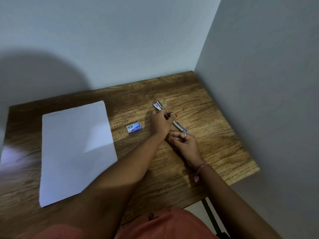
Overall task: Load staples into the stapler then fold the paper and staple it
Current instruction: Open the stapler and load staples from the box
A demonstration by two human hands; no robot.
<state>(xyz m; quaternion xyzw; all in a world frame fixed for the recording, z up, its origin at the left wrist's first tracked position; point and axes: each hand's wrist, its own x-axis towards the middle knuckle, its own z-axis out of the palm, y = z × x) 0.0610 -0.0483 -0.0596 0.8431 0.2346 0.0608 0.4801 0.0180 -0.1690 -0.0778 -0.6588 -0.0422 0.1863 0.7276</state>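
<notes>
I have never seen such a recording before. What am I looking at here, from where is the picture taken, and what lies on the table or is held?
There is no machine, only a person's two bare hands. The one picture comes from a camera worn on the head, looking down. On the wooden table lie a flat, unfolded sheet of white paper and a small blue staple box. The left hand holds a stapler, which lies opened out long on the table. The right hand has curled fingers at the stapler's near end; whether it pinches staples is too small to tell.
</notes>
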